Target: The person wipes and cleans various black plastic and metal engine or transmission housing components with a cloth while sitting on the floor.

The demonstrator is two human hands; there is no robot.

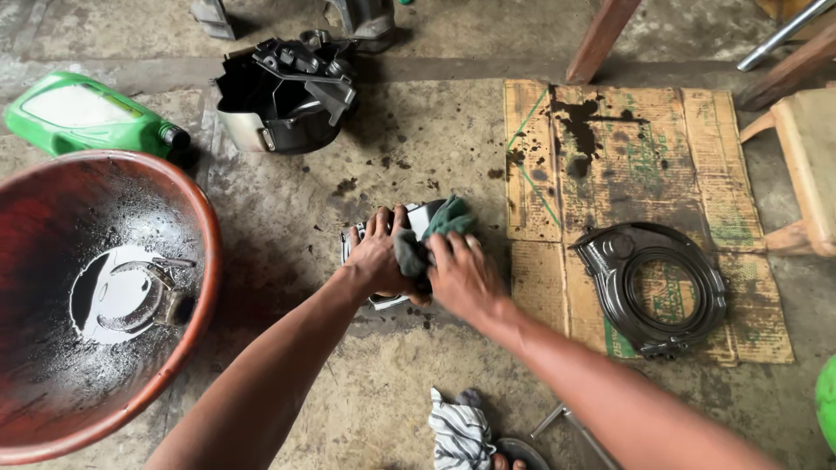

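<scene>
A metal engine part (402, 248) is held on the concrete floor (287, 218) by the left hand (379, 257), clasped around it. A green rag (440, 228) is gripped by the right hand (461, 274) and pressed on it. Wiping is judged underway; firm bracing is needed next.

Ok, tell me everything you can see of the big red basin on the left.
The red basin is a wide, round bowl, plastic by the look of it, standing upright on the concrete floor at the left edge of the view, partly cut off by the frame. Its inside is blackened with dark, oily grime. At the bottom lies a shallow pool of pale liquid with a curved metal part resting in it. Neither hand touches it; a green jug lies just behind it.
</scene>
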